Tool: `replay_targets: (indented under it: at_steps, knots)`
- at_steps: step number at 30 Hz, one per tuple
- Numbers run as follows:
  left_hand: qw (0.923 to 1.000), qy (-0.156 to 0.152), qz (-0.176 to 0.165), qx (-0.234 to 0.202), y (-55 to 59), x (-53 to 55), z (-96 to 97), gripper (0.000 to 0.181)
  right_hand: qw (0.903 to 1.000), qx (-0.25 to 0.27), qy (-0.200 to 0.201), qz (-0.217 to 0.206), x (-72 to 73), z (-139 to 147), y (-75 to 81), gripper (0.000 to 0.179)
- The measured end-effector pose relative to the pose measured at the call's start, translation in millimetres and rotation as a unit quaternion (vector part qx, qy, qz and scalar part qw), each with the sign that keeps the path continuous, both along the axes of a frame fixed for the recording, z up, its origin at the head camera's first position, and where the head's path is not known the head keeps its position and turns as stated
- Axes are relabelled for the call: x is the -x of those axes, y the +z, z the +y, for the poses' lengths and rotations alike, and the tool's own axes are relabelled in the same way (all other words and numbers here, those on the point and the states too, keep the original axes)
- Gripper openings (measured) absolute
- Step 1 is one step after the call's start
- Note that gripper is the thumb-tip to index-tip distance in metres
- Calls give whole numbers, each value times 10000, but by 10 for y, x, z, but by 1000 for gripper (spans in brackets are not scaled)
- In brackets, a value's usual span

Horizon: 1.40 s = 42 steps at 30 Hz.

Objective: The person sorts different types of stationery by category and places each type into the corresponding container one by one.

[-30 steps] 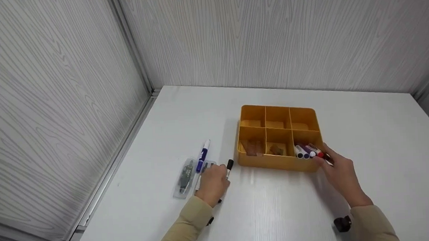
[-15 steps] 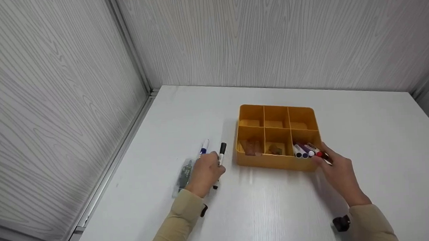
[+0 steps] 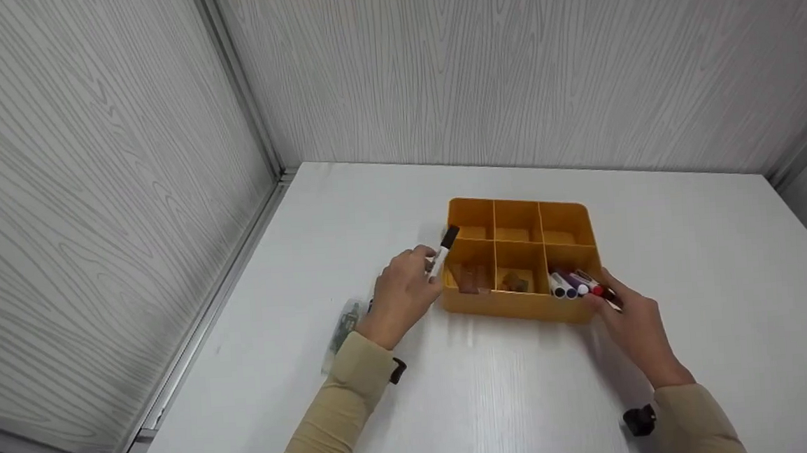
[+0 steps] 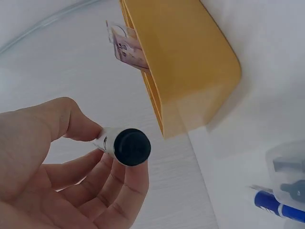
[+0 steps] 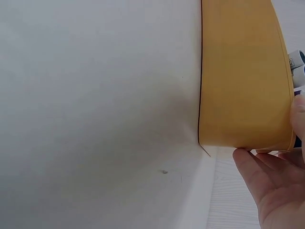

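My left hand [image 3: 404, 293] pinches a white marker [image 3: 438, 261] with a black cap, held tilted at the left edge of a yellow compartment box [image 3: 513, 306]. In the left wrist view the marker [image 4: 132, 147] points end-on at the camera, between thumb and fingers. My right hand [image 3: 637, 331] grips the box's front right corner. The right wrist view has its fingertips under the box's side wall [image 5: 245, 76], with the thumb at the rim. Several markers [image 3: 574, 285] lie in the front right compartment, partly hidden by that hand.
Clear pinkish plastic pieces [image 3: 474, 278] stand in the front left compartment, small brownish pieces [image 3: 517, 281] in the front middle one. A clear case [image 3: 342, 328] with a dark item lies left of the box. Beside it in the left wrist view is a blue marker [image 4: 276, 206].
My left hand has lifted the black-capped marker off the table and carried it up and right to the box's left edge. My right hand keeps its grip on the box corner.
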<state>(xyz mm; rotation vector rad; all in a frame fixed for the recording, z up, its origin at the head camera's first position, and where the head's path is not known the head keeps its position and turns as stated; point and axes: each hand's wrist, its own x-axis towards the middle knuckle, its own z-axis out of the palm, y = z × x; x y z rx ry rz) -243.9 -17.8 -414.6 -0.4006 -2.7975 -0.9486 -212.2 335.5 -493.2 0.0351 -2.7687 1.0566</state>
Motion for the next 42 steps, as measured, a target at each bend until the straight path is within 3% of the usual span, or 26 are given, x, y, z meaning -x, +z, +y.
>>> replay_targets:
  at_steps: [5,9,14,21,25,35,42]
  knots:
    - [9967,-464,-313,-584,101,27,208,35,10000,24,-44,-86,2,-12,6,71]
    - [9945,-697,-246,-740,168,56,373,28,9999,70,-33,-67,6,-13,1,73]
    - [9944,-1003,46,-340,214,92,619,23,10000,39,-47,-44,0,-2,4,72]
    - [9902,-1387,-147,-111,239,104,959,18,9993,107,-81,-355,-4,-15,31,77]
    - [9870,-1595,-122,125,249,124,1141,16,9998,48,-76,-194,4,-22,10,72]
    - [9834,-1609,-574,612,240,185,1538,11,9996,6,-42,261,-8,-33,-18,65]
    - [9840,-1418,-918,558,208,204,1689,12,9995,56,7,325,-5,-35,-21,63]
